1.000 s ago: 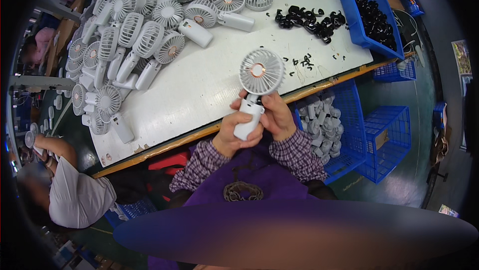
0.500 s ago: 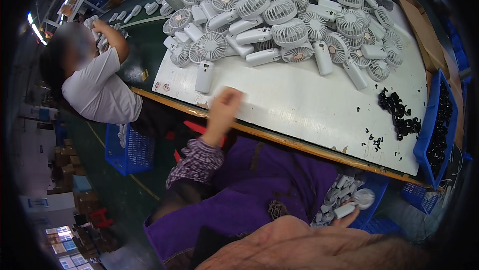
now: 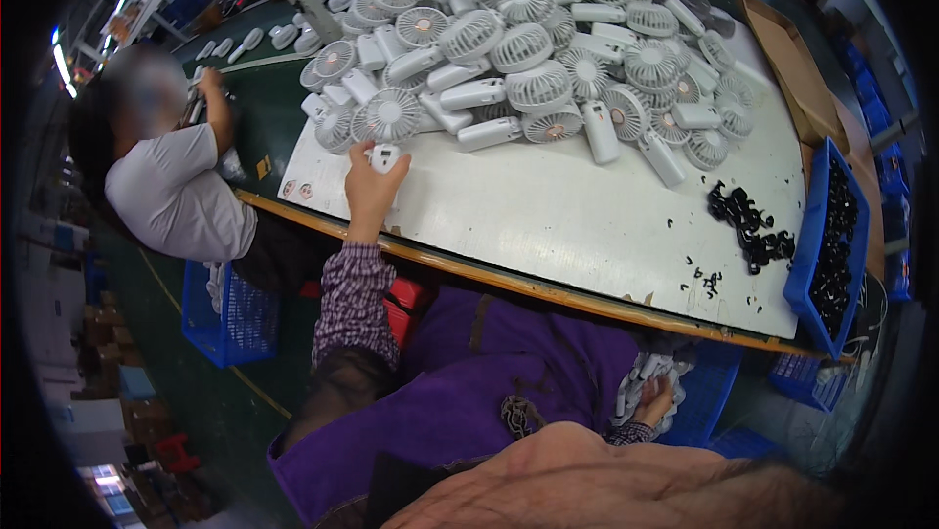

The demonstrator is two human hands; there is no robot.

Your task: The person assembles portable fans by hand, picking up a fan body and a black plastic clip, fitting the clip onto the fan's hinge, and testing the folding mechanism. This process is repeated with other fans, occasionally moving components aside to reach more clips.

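Observation:
At the near left edge of the white tabletop, my left hand [image 3: 372, 192] is closed round the handle of a white handheld fan [image 3: 387, 155], thumb on one side and fingers on the other. That fan's round grille lies against a big heap of white handheld fans [image 3: 538, 79]. Low on the right, beside my purple apron [image 3: 509, 363], my right hand [image 3: 653, 404] is at a container of white fan parts or fans [image 3: 675, 373]. Its fingers look apart, and no fan shows in them.
Small black hook-shaped pieces [image 3: 753, 226] lie scattered at the right of the table. A blue tray [image 3: 802, 275] of black pieces stands at the edge, near an open cardboard box [image 3: 792, 69]. A co-worker [image 3: 186, 177] sits at the left by a blue basket [image 3: 230, 319].
My left hand has moved forward and left and taken hold of a fan's handle. The fan that my right hand held low on the right is out of its fingers. The view has shifted slightly.

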